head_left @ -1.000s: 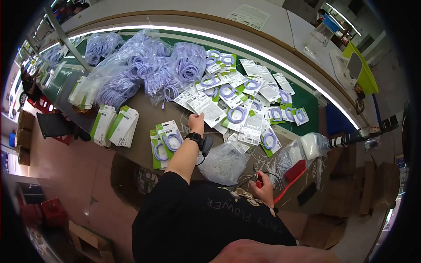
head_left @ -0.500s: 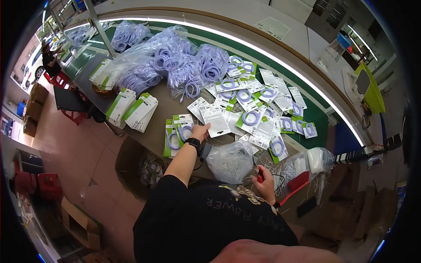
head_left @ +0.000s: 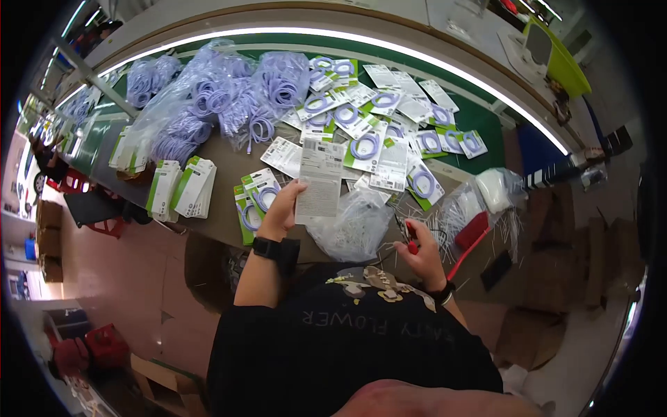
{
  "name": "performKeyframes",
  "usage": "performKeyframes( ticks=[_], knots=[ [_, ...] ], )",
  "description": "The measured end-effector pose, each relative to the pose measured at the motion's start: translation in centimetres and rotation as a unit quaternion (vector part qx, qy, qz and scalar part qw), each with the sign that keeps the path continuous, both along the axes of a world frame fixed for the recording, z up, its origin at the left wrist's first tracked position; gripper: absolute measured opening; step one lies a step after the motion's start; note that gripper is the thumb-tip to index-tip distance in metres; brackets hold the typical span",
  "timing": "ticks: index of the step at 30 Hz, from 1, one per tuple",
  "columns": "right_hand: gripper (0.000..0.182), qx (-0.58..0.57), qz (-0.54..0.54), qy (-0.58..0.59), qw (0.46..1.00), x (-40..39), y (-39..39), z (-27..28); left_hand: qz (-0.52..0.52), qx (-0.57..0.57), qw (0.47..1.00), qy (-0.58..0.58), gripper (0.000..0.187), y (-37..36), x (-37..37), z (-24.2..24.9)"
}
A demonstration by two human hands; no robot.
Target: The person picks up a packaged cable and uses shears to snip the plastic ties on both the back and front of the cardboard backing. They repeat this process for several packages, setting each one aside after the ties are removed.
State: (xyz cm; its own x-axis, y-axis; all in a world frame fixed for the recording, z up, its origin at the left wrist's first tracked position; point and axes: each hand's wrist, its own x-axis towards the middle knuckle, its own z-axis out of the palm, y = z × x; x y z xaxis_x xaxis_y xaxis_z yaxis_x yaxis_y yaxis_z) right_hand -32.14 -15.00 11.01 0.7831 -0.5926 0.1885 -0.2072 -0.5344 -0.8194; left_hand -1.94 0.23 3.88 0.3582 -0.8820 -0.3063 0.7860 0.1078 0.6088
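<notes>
My left hand point(head_left: 279, 214) grips the lower left edge of a white printed packaging card point(head_left: 319, 182), held up with its text side facing me. A pair of red-handled pliers point(head_left: 413, 247) is in my right hand point(head_left: 425, 258), the jaws pointing away from me. Between my hands lies a clear plastic bag point(head_left: 353, 226) full of thin white strips, probably cable ties. Left of my left hand, carded purple cables point(head_left: 261, 191) lie on the table edge. Beyond the held card spreads a loose pile of carded cables point(head_left: 365, 146).
Bagged coils of purple cable point(head_left: 226, 90) fill the back left. Stacks of green-and-white cards point(head_left: 193, 186) stand at the front left. A red brush point(head_left: 472, 231) and another plastic bag point(head_left: 497, 189) are at the right. A person point(head_left: 48, 160) is at the far left.
My left hand has lifted a card off the pile and brought it closer, upright. The view has shifted right. My right hand still holds the pliers beside the bag.
</notes>
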Motion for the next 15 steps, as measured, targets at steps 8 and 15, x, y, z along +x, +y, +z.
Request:
performKeyframes(
  ticks=[8,15],
  knots=[
    [0.051,-0.212,0.027,0.079,0.974,0.4,-1.0,7.7,-0.013,0.053,0.998,0.007,0.035,1.7,-4.4,8.5],
    [0.053,-0.347,0.024,0.106,0.931,1.0,-1.5,8.4,-0.018,0.129,0.985,-0.112,0.035,1.6,-6.7,12.1]
  ],
)
